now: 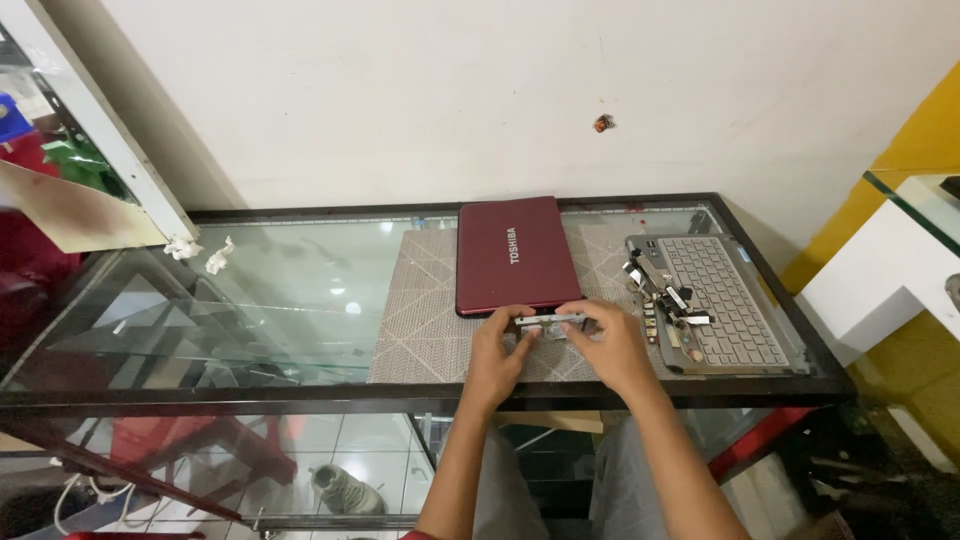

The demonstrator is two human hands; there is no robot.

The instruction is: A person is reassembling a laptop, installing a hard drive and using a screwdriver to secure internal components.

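Where the glass-topped counter (300, 300) meets the off-white wall (450, 90), a black frame borders the pane, and a tiled floor with a grey shoe (345, 490) shows through the glass below the hands. A beige patterned mat (420, 320) lies under both hands. Just beyond the fingertips, a closed dark-red laptop (510, 255) rests on the mat, its near edge touching or nearly touching the part being held. To the right of the right hand, a detached grey keyboard panel (725, 300) lies flat, with several small metal brackets (660, 290) scattered on its left portion. Far to the left of the left hand, crumpled white tissue (205, 255) sits near the wall.

The left hand (500, 350) is partly closed, thumb and fingers pinching the left end of a narrow grey metal strip (550, 322). The right hand (612, 345) is likewise curled, fingers gripping the strip's right end. The strip spans horizontally between the two hands, just above the mat; whether it touches the mat cannot be determined.
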